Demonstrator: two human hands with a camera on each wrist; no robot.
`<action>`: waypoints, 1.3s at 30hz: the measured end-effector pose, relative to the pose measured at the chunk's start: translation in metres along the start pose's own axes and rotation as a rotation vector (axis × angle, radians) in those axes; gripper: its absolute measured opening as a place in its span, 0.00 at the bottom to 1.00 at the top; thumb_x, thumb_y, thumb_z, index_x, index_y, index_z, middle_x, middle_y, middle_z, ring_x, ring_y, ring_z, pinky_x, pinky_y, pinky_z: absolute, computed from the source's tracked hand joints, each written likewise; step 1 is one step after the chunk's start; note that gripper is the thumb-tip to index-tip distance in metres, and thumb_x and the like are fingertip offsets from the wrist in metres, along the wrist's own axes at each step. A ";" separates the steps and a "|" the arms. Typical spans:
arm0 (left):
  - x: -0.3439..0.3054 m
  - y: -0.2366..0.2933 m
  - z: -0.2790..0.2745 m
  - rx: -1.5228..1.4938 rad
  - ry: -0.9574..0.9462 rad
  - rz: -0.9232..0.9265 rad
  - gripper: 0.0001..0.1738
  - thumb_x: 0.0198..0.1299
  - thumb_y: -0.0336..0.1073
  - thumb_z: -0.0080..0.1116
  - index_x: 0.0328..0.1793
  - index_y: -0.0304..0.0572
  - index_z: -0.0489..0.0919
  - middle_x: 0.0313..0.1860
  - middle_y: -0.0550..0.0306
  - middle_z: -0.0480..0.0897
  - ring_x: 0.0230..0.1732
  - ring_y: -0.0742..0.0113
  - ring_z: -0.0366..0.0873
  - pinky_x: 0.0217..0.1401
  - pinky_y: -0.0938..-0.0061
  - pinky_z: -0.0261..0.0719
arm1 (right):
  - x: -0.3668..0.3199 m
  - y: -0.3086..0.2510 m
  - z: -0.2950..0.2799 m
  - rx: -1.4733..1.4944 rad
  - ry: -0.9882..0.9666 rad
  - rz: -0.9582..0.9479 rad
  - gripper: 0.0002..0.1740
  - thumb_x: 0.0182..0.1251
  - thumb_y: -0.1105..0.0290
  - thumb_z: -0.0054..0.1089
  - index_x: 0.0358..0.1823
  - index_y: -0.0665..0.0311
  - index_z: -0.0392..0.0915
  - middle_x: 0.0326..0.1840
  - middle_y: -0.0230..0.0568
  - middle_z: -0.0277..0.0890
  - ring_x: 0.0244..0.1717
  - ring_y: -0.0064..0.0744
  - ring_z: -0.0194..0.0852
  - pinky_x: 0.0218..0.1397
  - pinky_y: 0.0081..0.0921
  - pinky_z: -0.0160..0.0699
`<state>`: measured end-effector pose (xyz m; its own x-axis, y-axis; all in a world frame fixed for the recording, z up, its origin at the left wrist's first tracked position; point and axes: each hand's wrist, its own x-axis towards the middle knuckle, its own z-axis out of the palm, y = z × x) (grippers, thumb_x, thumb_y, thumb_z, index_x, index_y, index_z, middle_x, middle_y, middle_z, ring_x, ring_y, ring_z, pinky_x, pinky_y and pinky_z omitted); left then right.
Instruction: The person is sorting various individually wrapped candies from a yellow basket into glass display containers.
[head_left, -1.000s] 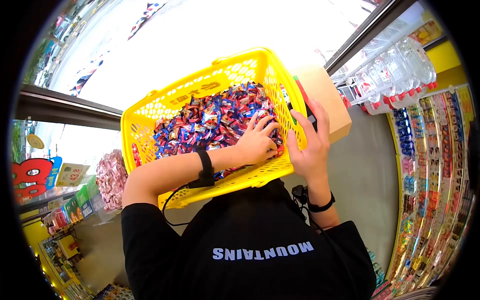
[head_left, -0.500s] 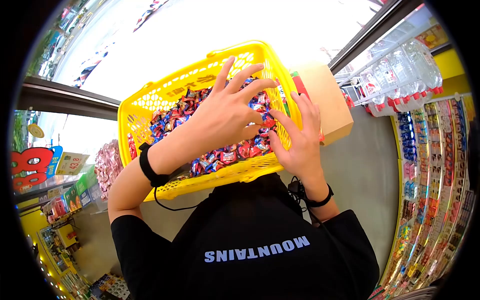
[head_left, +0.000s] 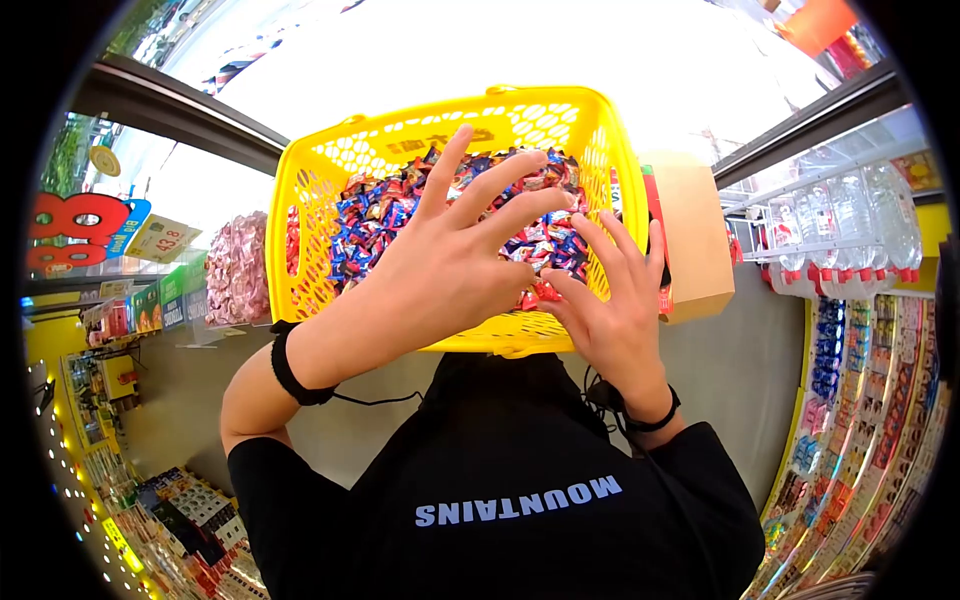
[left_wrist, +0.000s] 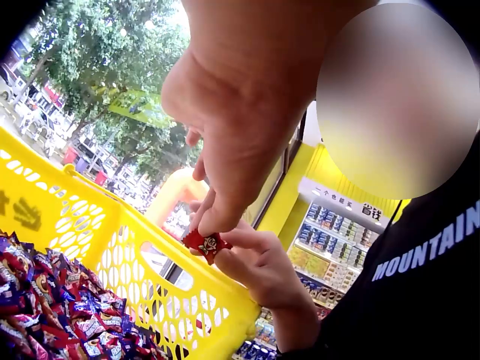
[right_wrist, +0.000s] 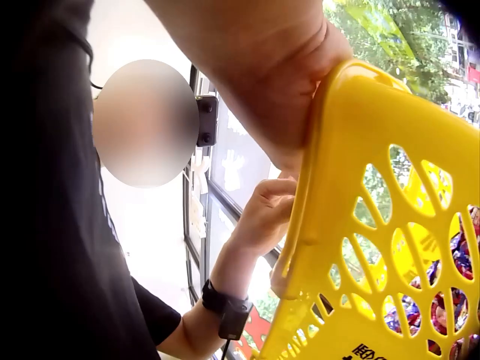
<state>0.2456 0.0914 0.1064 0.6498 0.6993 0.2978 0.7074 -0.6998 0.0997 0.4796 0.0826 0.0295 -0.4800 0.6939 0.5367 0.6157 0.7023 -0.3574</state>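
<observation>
A yellow perforated basket point(head_left: 290, 215) holds a heap of wrapped candies point(head_left: 390, 205) in red and blue. Above its near right part my left hand point(head_left: 455, 250) and right hand point(head_left: 620, 315) meet. In the left wrist view, a red wrapped candy point(left_wrist: 206, 245) is pinched between the fingertips of the left hand point(left_wrist: 244, 142) and those of the right hand point(left_wrist: 266, 266). The left hand's other fingers spread out over the heap in the head view. In the right wrist view, the basket wall point(right_wrist: 360, 135) hides the candy and most fingertips.
A cardboard box point(head_left: 695, 240) stands right of the basket. Further right are packs of bottles point(head_left: 840, 225) and shelves of packets point(head_left: 850, 400). At left hang pink packets point(head_left: 238, 270) beside a price sign point(head_left: 162, 238). A window frame point(head_left: 185, 110) runs behind.
My left hand has risen out of the candy heap with a red candy. My right hand has come inward from the basket's right rim to meet it.
</observation>
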 end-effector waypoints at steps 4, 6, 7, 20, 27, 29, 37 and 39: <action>-0.024 0.003 -0.010 0.040 0.029 -0.013 0.09 0.51 0.40 0.79 0.29 0.58 0.86 0.79 0.65 0.77 0.87 0.49 0.63 0.90 0.25 0.47 | 0.003 -0.017 0.005 0.010 0.011 -0.061 0.13 0.63 0.61 0.80 0.45 0.56 0.89 0.78 0.42 0.77 0.80 0.53 0.71 0.84 0.77 0.53; -0.040 0.000 -0.009 0.032 0.080 -0.029 0.09 0.52 0.41 0.79 0.29 0.57 0.86 0.79 0.65 0.77 0.87 0.49 0.63 0.90 0.25 0.47 | 0.004 -0.032 0.009 0.035 0.009 -0.072 0.08 0.65 0.67 0.76 0.42 0.59 0.88 0.77 0.41 0.78 0.80 0.52 0.71 0.84 0.76 0.54; -0.049 -0.002 -0.011 0.002 0.074 -0.036 0.09 0.52 0.41 0.80 0.33 0.59 0.87 0.79 0.65 0.77 0.87 0.48 0.63 0.90 0.25 0.46 | 0.004 -0.040 0.012 0.039 0.009 -0.078 0.07 0.65 0.68 0.76 0.41 0.59 0.87 0.76 0.41 0.78 0.80 0.52 0.71 0.84 0.76 0.54; -0.234 -0.053 -0.019 0.076 0.268 -0.166 0.20 0.57 0.51 0.79 0.55 0.66 0.89 0.76 0.65 0.80 0.82 0.52 0.70 0.91 0.27 0.51 | 0.045 -0.176 0.115 0.149 -0.043 -0.150 0.07 0.63 0.71 0.75 0.40 0.62 0.86 0.74 0.45 0.79 0.79 0.51 0.73 0.85 0.70 0.56; -0.306 -0.087 -0.018 0.171 0.388 -0.145 0.20 0.57 0.45 0.79 0.56 0.65 0.90 0.74 0.66 0.82 0.81 0.56 0.71 0.91 0.30 0.53 | 0.063 -0.227 0.153 0.256 -0.127 -0.128 0.10 0.63 0.71 0.77 0.43 0.64 0.86 0.78 0.51 0.77 0.81 0.58 0.70 0.86 0.68 0.56; -0.316 -0.095 -0.011 0.178 0.400 -0.165 0.19 0.55 0.45 0.80 0.54 0.65 0.91 0.74 0.66 0.82 0.81 0.56 0.71 0.92 0.31 0.52 | 0.066 -0.233 0.160 0.210 -0.111 -0.110 0.11 0.62 0.72 0.78 0.45 0.63 0.88 0.78 0.52 0.76 0.82 0.59 0.70 0.86 0.68 0.56; -0.391 -0.176 -0.010 0.241 0.330 -0.555 0.14 0.52 0.43 0.80 0.46 0.59 0.93 0.79 0.59 0.76 0.86 0.49 0.63 0.94 0.32 0.41 | 0.057 -0.233 0.175 -0.017 0.009 0.020 0.17 0.62 0.68 0.78 0.54 0.55 0.92 0.80 0.54 0.73 0.81 0.60 0.68 0.86 0.65 0.57; -0.415 -0.194 0.002 0.244 0.219 -0.582 0.14 0.51 0.45 0.81 0.43 0.57 0.92 0.78 0.57 0.76 0.86 0.48 0.62 0.92 0.28 0.41 | 0.058 -0.235 0.179 -0.054 0.043 0.025 0.15 0.63 0.68 0.77 0.52 0.55 0.92 0.79 0.54 0.74 0.80 0.59 0.70 0.85 0.64 0.60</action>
<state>-0.1609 -0.0630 -0.0382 0.0901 0.8888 0.4493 0.9849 -0.1465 0.0922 0.1956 -0.0137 0.0073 -0.4372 0.7028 0.5612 0.6604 0.6745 -0.3302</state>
